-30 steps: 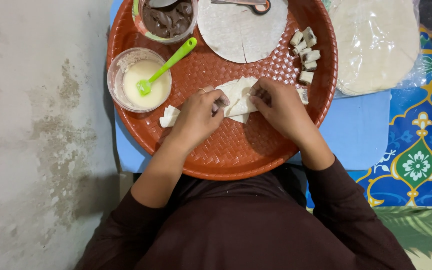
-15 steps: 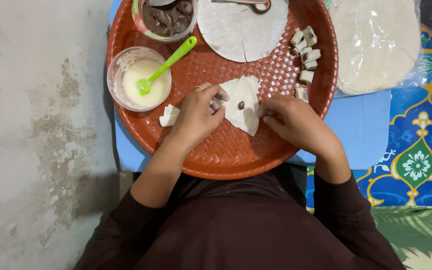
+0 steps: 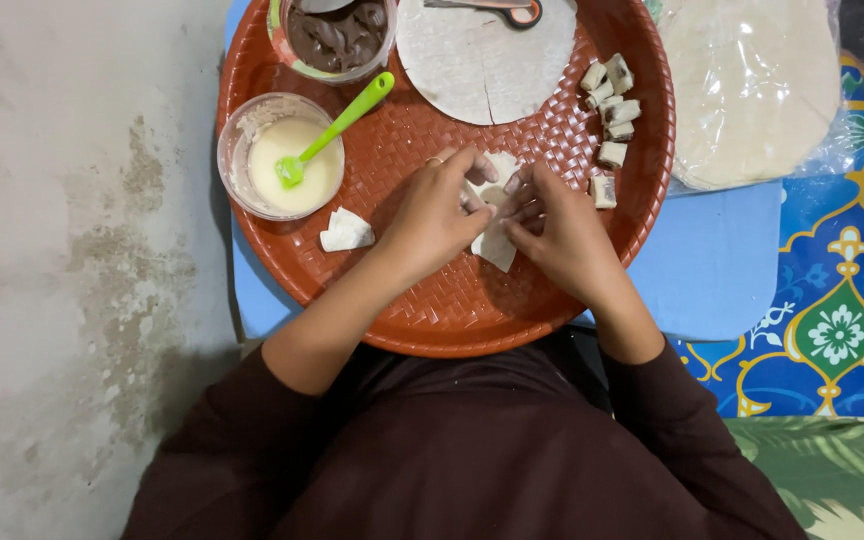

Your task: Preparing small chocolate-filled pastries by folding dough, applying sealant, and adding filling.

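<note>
A round, woven orange-red tray (image 3: pixel 432 310) is seen from above, resting on a low blue counter (image 3: pixel 722 260), with a person in dark brown sleeves seated behind it. Near the middle of the tray, a small piece of thin white pastry sheet (image 3: pixel 495 245) is held by both hands. The left hand (image 3: pixel 437 210) is laid on the sheet's left side and the right hand (image 3: pixel 552 225) on its right, and the fingers of both are drawn close together, pinching and pressing the sheet at its upper part, so that most of it is covered. Just left of the left hand, a small folded white parcel (image 3: pixel 347 231) is lying on the tray. Further left, a clear bowl of pale cream paste (image 3: pixel 282 155) is placed, with a green spatula (image 3: pixel 337 125) leaning in it. At the top of the tray, a cup of dark chocolate spread (image 3: pixel 337 35) and a round flat sheet (image 3: pixel 482 55) are seen, with scissors (image 3: pixel 502 10) partly in view on the sheet. To the right of the hands, a cluster of small rolled pieces (image 3: pixel 610 110) is set near the tray's edge. Beyond the tray, on the right, a stack of round sheets in clear plastic (image 3: pixel 752 80) is lying.
</note>
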